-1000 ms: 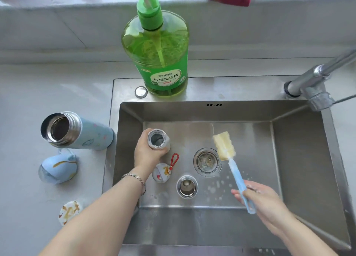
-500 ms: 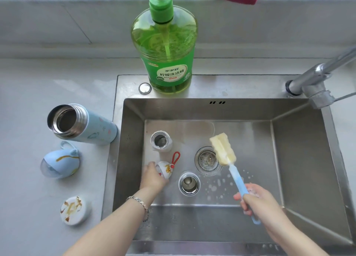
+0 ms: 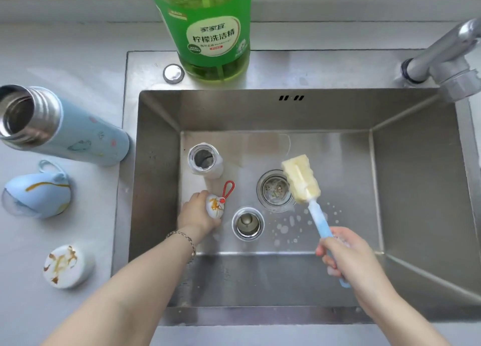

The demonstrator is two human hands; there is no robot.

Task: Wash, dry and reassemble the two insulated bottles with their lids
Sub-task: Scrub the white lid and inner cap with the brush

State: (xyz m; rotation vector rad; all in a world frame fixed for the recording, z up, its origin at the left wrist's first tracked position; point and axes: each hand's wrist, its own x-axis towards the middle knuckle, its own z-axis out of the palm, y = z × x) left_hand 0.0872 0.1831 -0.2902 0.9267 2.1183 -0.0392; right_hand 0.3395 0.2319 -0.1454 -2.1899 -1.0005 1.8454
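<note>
A small white bottle [image 3: 205, 160] stands open-mouthed on the sink floor at the left. Just in front of it my left hand [image 3: 197, 215] grips a white lid [image 3: 215, 206] with orange marks and a red loop. My right hand [image 3: 348, 257] holds a blue-handled sponge brush [image 3: 302, 180], its yellow foam head above the drain [image 3: 274, 190]. A steel inner cup [image 3: 247, 223] rests upright mid-sink. On the counter to the left lie the open blue bottle [image 3: 65, 129], a blue lid [image 3: 39, 194] and a white cap [image 3: 66, 265] with orange marks.
A big green dish-soap bottle [image 3: 210, 30] stands on the sink's back rim [image 3: 312, 69] beside a small round metal cap [image 3: 173, 72]. The chrome tap [image 3: 442, 56] reaches in from the back right. Suds dot the sink floor near the brush handle.
My left hand let go of the small white bottle, leaving it standing in the sink, then dropped down and closed on the white lid with the red loop. The brush stayed about where it was.
</note>
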